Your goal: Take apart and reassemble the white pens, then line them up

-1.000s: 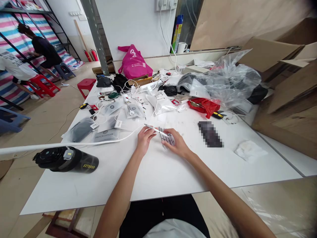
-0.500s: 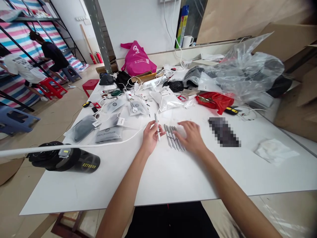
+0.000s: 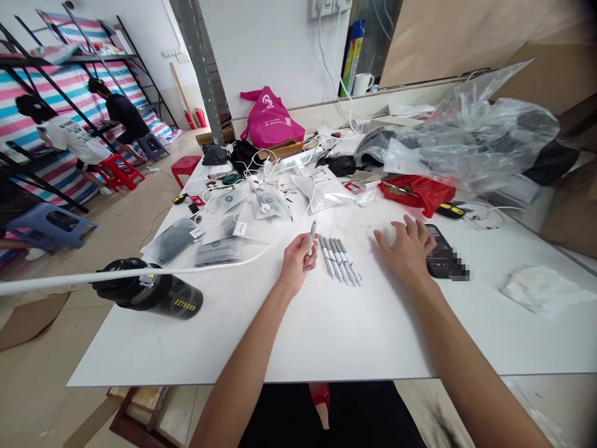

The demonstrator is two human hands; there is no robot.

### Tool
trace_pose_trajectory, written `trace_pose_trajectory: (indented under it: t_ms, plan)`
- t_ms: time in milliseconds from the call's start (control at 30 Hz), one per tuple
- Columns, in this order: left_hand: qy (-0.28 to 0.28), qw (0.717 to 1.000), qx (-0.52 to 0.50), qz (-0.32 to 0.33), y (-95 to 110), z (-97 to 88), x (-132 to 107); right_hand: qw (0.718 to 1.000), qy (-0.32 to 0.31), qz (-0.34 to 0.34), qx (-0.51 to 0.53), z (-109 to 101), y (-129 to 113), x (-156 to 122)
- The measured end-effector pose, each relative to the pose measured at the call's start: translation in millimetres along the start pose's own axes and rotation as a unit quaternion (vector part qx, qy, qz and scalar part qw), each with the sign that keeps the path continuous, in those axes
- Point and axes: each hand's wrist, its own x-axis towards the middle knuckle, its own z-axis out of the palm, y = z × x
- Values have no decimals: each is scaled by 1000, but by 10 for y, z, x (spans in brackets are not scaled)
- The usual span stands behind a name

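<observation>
My left hand [image 3: 297, 261] is closed around a grey and white pen [image 3: 313, 235], its tip end pointing up and away from me. Just right of it, several similar pens [image 3: 339, 260] lie side by side in a slanted row on the white table [image 3: 326, 336]. My right hand [image 3: 407, 249] is open, fingers spread, low over the table to the right of the row. Its fingers are beside the dark phone [image 3: 438, 252], part of which is blurred out; whether they touch it I cannot tell.
A black bottle [image 3: 163, 292] lies on its side at the left, a white cable [image 3: 224, 269] crossing it. Packaged pouches [image 3: 219, 249], a pink bag [image 3: 270, 118], a red bag [image 3: 420, 193] and clear plastic [image 3: 489, 137] crowd the back. Crumpled white tissue [image 3: 536, 289] lies right. Two people sit far left.
My right hand has left the row of pens and moved right to beside the phone. My left hand still holds its pen, now more enclosed by the fingers. The view has shifted slightly.
</observation>
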Motion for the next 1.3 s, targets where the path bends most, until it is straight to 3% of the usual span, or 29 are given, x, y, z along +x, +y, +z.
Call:
trace_pose_trajectory:
  t_ms: [133,400,567,767,900,1067,1300]
  plan:
    - [1,1000,2,8,1,21,-18,999,19,-34,32,-14,-124,-8]
    - [-14,999,-34,0,-37,10,34,997,28,-34,69,-21,-283,-91]
    - [-23,998,-65,16,-72,46,8,979,-19,-94,182,-130,-490,-172]
    - [-15,998,-60,19,-62,93,-27,957,-77,-154,235,-187,-693,-299]
    - [10,998,-47,38,-83,87,-16,925,-113,-160,324,-229,-701,-356]
    - [-1,999,-20,43,-109,69,-5,883,-203,-164,391,-278,-799,-434]
    - [-28,997,-43,51,-48,78,-11,887,-201,-163,384,-272,-901,-476]
